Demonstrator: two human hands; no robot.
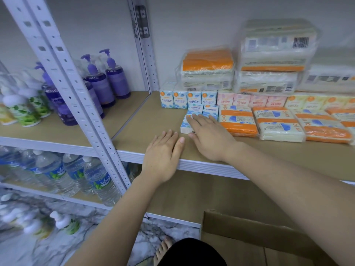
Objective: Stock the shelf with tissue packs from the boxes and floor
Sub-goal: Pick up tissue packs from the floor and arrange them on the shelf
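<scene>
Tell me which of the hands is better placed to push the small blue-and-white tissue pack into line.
Probably the right hand: its fingers already lie on the small blue-and-white tissue pack. The left hand rests flat on the shelf edge, touching no pack.

Wooden shelf (153, 120), right hand (208, 134) flat on blue mini tissue pack (187, 124), left hand (163, 152) flat at shelf's front edge, orange tissue packs (238, 120) right of the blue pack.

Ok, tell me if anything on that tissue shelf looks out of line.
One blue mini tissue pack under the right hand lies flat and angled, while the blue row behind stands upright. The left hand rests on the shelf edge. Nothing looks torn.
</scene>
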